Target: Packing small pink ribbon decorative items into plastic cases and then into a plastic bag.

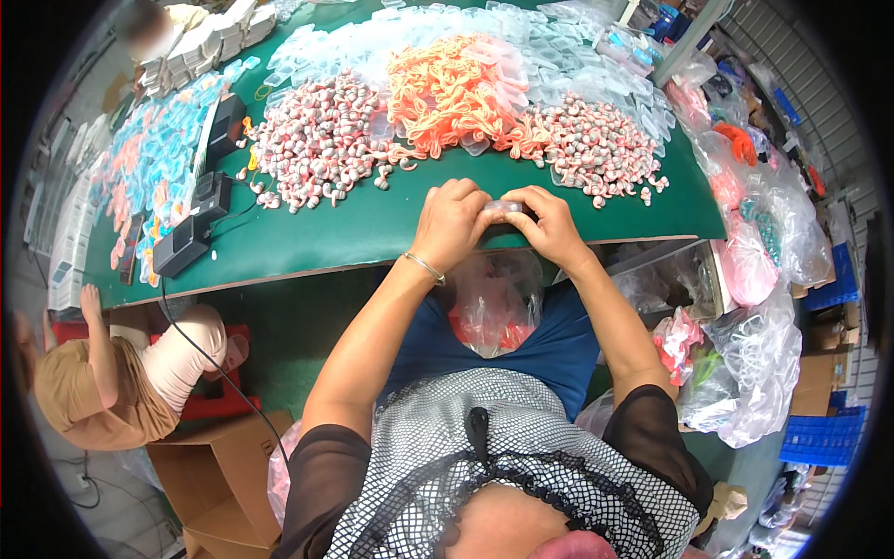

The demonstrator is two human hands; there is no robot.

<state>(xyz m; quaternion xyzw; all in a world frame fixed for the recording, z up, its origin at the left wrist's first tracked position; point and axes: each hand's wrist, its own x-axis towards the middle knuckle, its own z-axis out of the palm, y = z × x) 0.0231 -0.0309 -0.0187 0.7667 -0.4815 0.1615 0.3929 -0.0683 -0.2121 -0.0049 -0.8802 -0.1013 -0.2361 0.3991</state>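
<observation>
Above the near edge of the green table, my left hand (451, 222) and my right hand (551, 226) meet around a small clear plastic case (504, 206). Fingers and thumbs of both hands pinch it from its two ends; what lies inside is too small to tell. Just beyond my hands rises a heap of looped orange cords (445, 88). Small pink-and-grey curled pieces lie in one pile to the left (317, 140) and another to the right (601, 144). Many clear plastic cases (577, 56) spread behind them.
Black boxes (182, 247) with a cable stand at the table's left, beside blue and orange packed cases (154, 140). A seated person (102, 391) is at the lower left, near an open cardboard box (219, 475). Plastic bags (745, 373) crowd the right side.
</observation>
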